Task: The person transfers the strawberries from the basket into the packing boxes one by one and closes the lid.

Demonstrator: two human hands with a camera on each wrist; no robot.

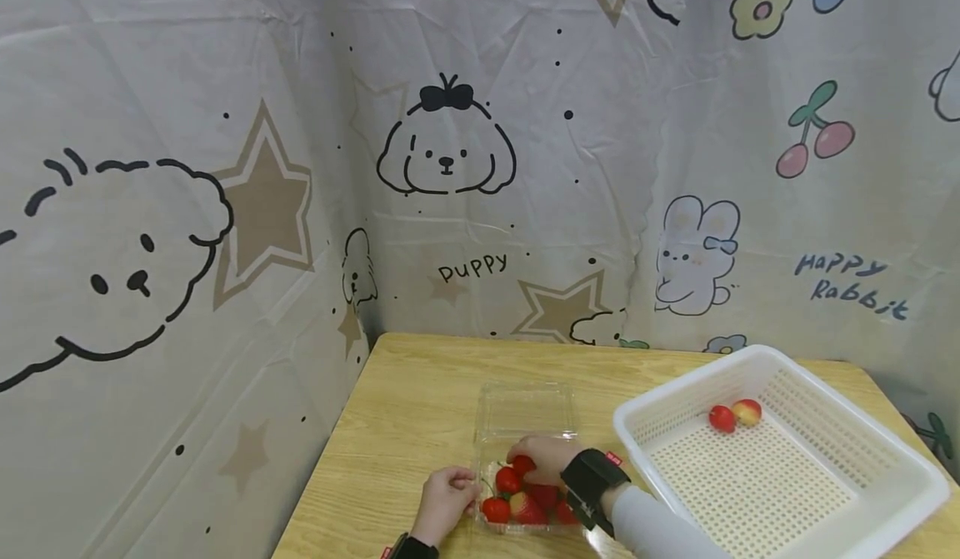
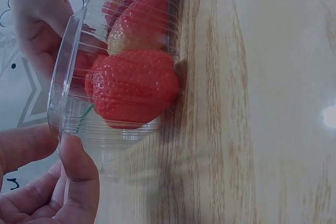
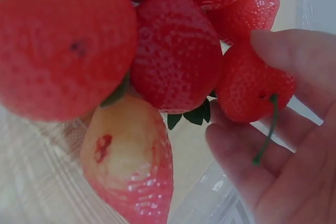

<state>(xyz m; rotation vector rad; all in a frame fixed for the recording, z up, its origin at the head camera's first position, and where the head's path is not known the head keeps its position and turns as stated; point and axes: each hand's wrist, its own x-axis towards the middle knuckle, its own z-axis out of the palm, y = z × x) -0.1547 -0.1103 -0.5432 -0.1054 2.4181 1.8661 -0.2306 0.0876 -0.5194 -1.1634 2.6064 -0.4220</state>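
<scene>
A clear plastic clamshell box (image 2: 56,95) holds several strawberries (image 2: 137,87) and other red fruits; its lid (image 1: 527,409) lies folded back behind it. My left hand (image 1: 444,501) pinches the box's left rim between thumb and finger. Over the box's far part, my right hand (image 1: 551,456) holds a red cherry (image 3: 254,85) with a thin green stem. In the right wrist view the thumb rests on this cherry and the fingers lie below it. A pale-and-red strawberry (image 3: 128,156) and a darker red strawberry (image 3: 176,51) sit close by.
To the right stands a white perforated plastic basket (image 1: 795,534) with a red fruit (image 1: 722,419) and a yellow-red fruit (image 1: 747,412) at its far side. The wooden table (image 1: 405,409) meets a printed cloth (image 1: 450,234) at the back and left.
</scene>
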